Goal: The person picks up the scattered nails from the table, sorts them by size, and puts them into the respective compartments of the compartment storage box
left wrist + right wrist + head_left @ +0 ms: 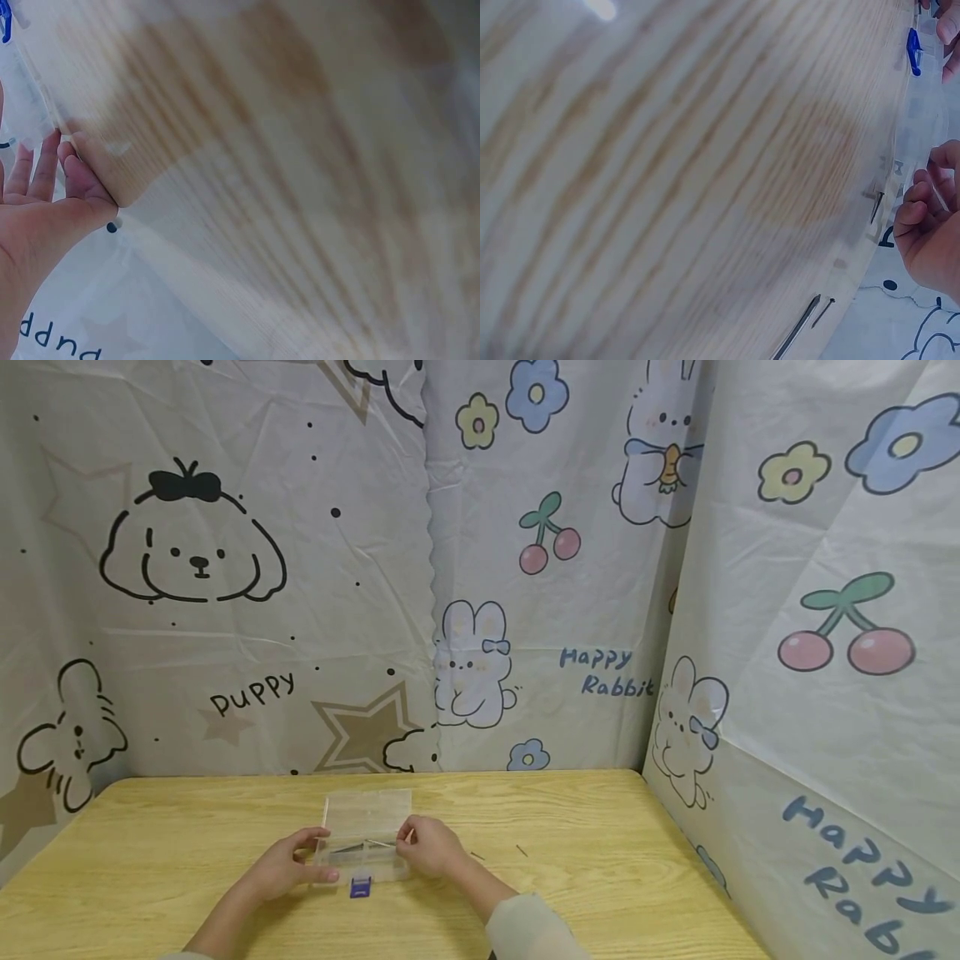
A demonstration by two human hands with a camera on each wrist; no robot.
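A clear plastic box point(341, 875) with a blue latch point(361, 887) stands on the table, its lid point(367, 814) raised at the back. My left hand point(281, 864) grips the box's left side, thumb near the front corner and fingers toward the hinge. Over the right compartment, the right hand point(432, 847) pinches a thin, light nail point(381, 842) that points left. A darker nail point(347, 849) lies in the left compartment. The right wrist view shows the curled right fingers point(911, 214) close to the box; the held nail is hidden there.
Loose nails lie on the wooden table point(600, 860) right of the box, including one nail point(522, 851) farther out and another nail point(477, 857) by the right forearm. A thicker nail point(799, 330) shows in the right wrist view. Printed cloth point(360, 635) hangs behind the table.
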